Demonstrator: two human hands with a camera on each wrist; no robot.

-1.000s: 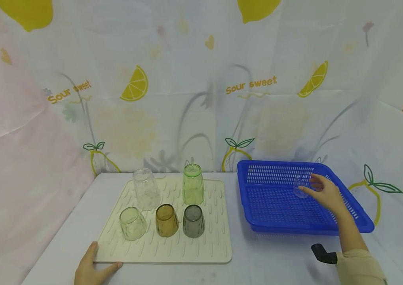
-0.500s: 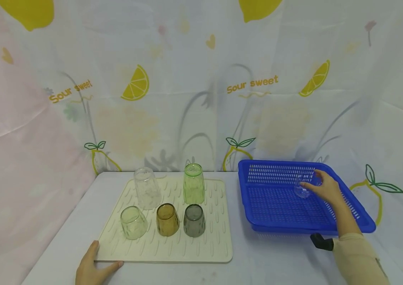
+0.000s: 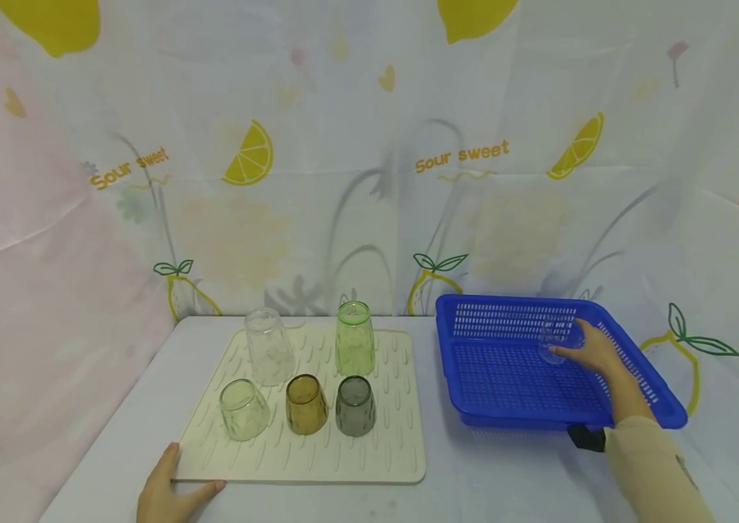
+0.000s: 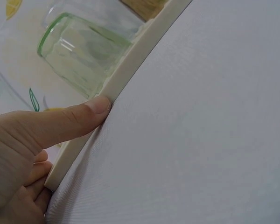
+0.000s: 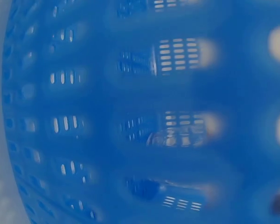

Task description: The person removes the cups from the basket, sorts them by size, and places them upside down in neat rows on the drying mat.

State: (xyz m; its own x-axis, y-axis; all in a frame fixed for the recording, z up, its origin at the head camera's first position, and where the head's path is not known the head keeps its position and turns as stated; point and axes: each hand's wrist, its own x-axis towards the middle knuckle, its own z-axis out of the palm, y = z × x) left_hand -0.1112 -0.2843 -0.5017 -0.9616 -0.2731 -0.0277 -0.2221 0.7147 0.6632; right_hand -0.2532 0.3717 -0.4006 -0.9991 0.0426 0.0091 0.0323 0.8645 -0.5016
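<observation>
On the left, my left hand (image 3: 170, 490) grips the near-left corner of a cream drying mat (image 3: 389, 457), thumb (image 4: 99, 105) on its front edge and fingers round the side. Standing on the mat are a pale green glass (image 3: 244, 410), an amber glass (image 3: 306, 405), a grey glass (image 3: 355, 407), a tall clear glass (image 3: 269, 349) and a tall green glass (image 3: 354, 340). Inside the blue basket (image 3: 493, 418), my right hand (image 3: 594, 349) holds a clear glass (image 3: 549, 341) between thumb and fingers. The right wrist view is mostly filled by the basket's blurred slotted wall (image 5: 98, 98).
The white-covered table (image 3: 474, 479) carries the mat on the left and the basket on the right, with a gap between them. A fabric backdrop (image 3: 369, 240) with lemon prints hangs right behind. A black wrist device (image 3: 585, 438) sits close to the basket's near rim.
My right hand first spread back a little from the clear glass, then closed in on it again; the forearm shifted slightly left. Left hand, mat and the glasses on it stay put.
</observation>
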